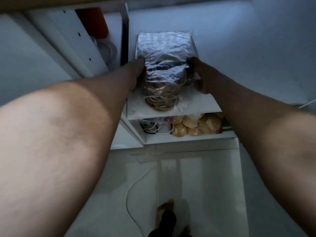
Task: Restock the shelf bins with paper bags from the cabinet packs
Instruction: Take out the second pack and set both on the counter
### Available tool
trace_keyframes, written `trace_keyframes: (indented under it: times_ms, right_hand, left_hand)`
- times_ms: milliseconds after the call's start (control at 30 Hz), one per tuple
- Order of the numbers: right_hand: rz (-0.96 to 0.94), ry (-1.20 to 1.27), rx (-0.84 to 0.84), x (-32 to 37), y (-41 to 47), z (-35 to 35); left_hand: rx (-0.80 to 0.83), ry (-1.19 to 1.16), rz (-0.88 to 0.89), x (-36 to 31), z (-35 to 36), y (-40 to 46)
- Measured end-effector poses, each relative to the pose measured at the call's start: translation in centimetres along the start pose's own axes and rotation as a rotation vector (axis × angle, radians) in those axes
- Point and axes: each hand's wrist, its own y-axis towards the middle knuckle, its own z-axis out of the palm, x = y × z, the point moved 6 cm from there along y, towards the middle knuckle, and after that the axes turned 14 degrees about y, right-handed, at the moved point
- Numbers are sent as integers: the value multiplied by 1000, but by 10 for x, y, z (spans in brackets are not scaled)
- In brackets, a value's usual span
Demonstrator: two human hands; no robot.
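Observation:
A plastic-wrapped pack of paper bags (164, 53) with tan twine handles showing at its near end lies on the upper white cabinet shelf (196, 106). My left hand (136, 71) grips the pack's left side, its fingers hidden behind the wrap. My right hand (196, 74) holds the right side, fingers pressed into the plastic. Both arms reach up from below.
The lower shelf (188, 136) holds bagged round buns (196, 125) and another wrapped item with white cord (152, 127). To the left stand an open white cabinet door (68, 40), an orange container (94, 23) and a clear tub (106, 48). A white cable (130, 190) and my bare foot (165, 209) are on the tiled floor.

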Motion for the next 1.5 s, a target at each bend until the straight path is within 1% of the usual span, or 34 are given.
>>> trace_keyframes:
  times_ms: [100, 167, 200, 333, 433, 567, 600, 667, 700, 767, 867, 933, 1000, 1100, 1233, 1333, 1400, 1500]
  right_hand:
    - [33, 32, 6, -12, 0, -9]
    - [75, 26, 28, -22, -10, -17]
    - [111, 32, 27, -29, -15, -21]
    - [215, 84, -26, -49, -58, -50]
    - [300, 118, -3, -71, -79, -72]
    - [348, 186, -27, -95, -107, -94]
    - [369, 232, -5, -100, -118, -96]
    - [367, 345, 55, -111, -131, -102]
    - [352, 362, 53, -115, -133, -108]
    - [307, 373, 2, -118, -142, -121]
    - [263, 391, -80, -121, -158, -138]
    - [258, 430, -140, -124, -175, -152]
    - [273, 481, -191, -128, -193, -163]
    - [261, 558, -255, -131, -223, -186]
    - [208, 606, -357, -116, -264, -218]
    - [157, 637, -400, -96, -301, -228]
    - [125, 636, -421, -84, -317, -231]
    - [75, 632, -434, -62, -349, -230]
  left_hand:
    - [26, -63, -35, 8, 8, -28]
    - [7, -83, -74, 14, 8, -42]
    - [10, -72, -109, 18, 10, -54]
    - [94, -32, -143, 40, 26, -94]
    - [101, 3, -185, 57, 33, -114]
    - [287, 74, -202, 76, 52, -135]
    - [320, 87, -211, 81, 57, -143]
    - [378, 96, -227, 93, 68, -145]
    - [393, 98, -225, 94, 71, -149]
    - [414, 108, -228, 95, 81, -154]
    - [451, 171, -218, 101, 101, -139]
    - [502, 217, -189, 81, 107, -168]
    - [518, 234, -121, 64, 112, -192]
    - [552, 272, -73, 50, 124, -220]
    - [618, 383, 8, 23, 143, -255]
    - [660, 435, 42, -1, 145, -292]
    - [637, 484, 45, -15, 139, -302]
    - [657, 566, 58, -36, 122, -334]
